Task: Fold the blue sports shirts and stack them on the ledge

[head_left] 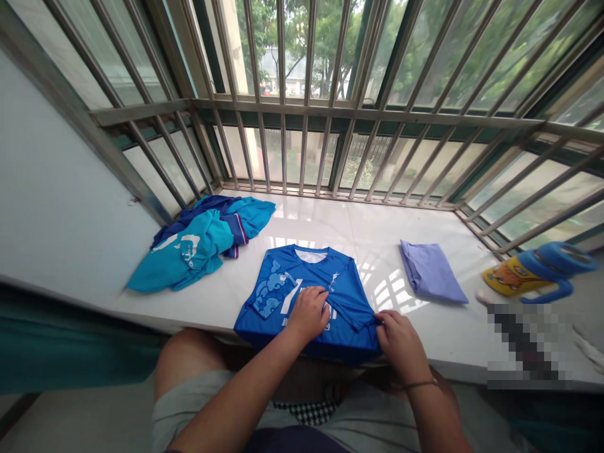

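Observation:
A blue T-shirt (pixel 321 261) with white print and a pale cloud pattern lies at the front edge of the white ledge, its neckline away from me. Its lower part hangs over the edge, and both sleeves lie folded inward over the front. My left hand (pixel 307 313) is on the middle of the shirt, fingers curled at the end of the right-side sleeve. At the shirt's right edge, my right hand (pixel 400 335) pinches the fabric between thumb and fingers. Part of the white lettering is hidden under my left hand.
A heap of turquoise and navy clothes (pixel 202 242) lies on the left of the white ledge (pixel 311 220). To the right are a folded lilac cloth (pixel 431 272) and a blue-and-yellow bottle (pixel 523 272) on its side. Metal window bars (pixel 306 148) enclose the back.

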